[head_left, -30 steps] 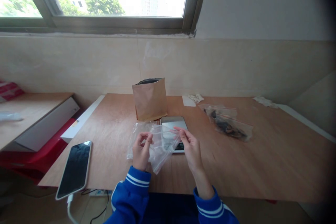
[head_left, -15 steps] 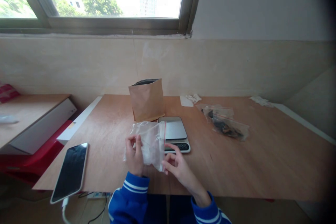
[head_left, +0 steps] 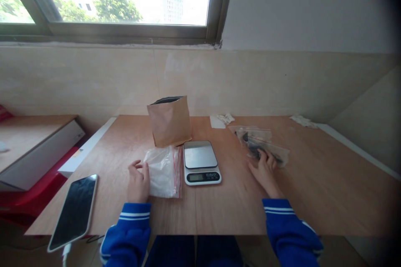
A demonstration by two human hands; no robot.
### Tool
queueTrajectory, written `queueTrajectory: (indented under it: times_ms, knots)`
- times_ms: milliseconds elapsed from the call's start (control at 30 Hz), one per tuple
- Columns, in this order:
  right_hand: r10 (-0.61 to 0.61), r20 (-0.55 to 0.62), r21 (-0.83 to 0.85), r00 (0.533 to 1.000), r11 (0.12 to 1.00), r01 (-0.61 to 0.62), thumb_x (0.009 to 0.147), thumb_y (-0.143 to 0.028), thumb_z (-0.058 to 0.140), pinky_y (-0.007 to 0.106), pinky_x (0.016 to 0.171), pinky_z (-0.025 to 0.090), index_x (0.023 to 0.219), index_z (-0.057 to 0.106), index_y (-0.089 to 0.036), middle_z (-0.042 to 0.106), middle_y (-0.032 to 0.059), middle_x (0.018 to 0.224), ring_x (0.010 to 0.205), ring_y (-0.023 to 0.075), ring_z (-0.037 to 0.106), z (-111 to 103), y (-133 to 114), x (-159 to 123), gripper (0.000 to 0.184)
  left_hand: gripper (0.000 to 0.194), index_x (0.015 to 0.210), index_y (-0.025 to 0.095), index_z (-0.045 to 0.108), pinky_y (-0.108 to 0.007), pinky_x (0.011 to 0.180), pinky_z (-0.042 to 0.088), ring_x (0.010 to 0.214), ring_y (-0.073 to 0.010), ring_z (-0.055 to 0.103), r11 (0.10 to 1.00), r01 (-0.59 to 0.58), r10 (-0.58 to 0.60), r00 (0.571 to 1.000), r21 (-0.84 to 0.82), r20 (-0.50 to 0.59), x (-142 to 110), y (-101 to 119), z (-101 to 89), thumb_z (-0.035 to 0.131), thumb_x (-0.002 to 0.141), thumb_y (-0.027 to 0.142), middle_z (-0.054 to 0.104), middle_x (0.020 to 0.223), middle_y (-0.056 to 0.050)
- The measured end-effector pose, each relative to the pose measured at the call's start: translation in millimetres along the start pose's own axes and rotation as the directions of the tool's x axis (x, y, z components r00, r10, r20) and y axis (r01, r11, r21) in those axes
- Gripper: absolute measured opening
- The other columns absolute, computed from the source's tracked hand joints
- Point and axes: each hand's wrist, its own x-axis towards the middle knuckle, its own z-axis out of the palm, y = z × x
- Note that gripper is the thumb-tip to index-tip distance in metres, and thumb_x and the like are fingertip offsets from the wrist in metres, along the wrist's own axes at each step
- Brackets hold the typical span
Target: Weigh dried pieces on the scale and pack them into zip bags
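A stack of empty clear zip bags [head_left: 164,171] with red seal strips lies on the wooden table [head_left: 313,192], left of a small digital scale [head_left: 201,162]. My left hand [head_left: 138,181] rests on the stack's left edge, fingers loosely curled on the plastic. My right hand [head_left: 265,170] reaches out to the right, and its fingertips touch the near end of a clear bag with dark contents [head_left: 261,146]. Behind the scale an open brown paper pouch [head_left: 169,120] stands upright.
A smartphone [head_left: 73,210] on a cable lies at the table's front left corner. Crumpled white paper [head_left: 221,119] sits near the wall, more of it [head_left: 302,121] at the far right. A lower desk [head_left: 28,142] and red items stand to the left.
The zip bags went from being held in both hands down onto the table beside the scale. My right hand let go and moved right to the filled bags. The view shifted left.
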Motion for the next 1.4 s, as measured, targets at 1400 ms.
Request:
queueTrajectory:
  times_ms: [1400]
  knots:
    - [-0.002, 0.475, 0.767, 0.880, 0.490, -0.413, 0.090, -0.048, 0.047, 0.024, 0.058, 0.041, 0.081, 0.045, -0.023, 0.048, -0.0033, 0.067, 0.060, 0.0127, 0.049, -78.4, -214.3, -87.6, 0.027, 0.027, 0.090, 0.021, 0.052, -0.020, 0.051, 0.041, 0.057, -0.0098, 0.051, 0.649, 0.326, 0.150, 0.831, -0.687, 0.536, -103.8, 124.9, 18.0, 0.055, 0.085, 0.047, 0.057, 0.073, 0.000]
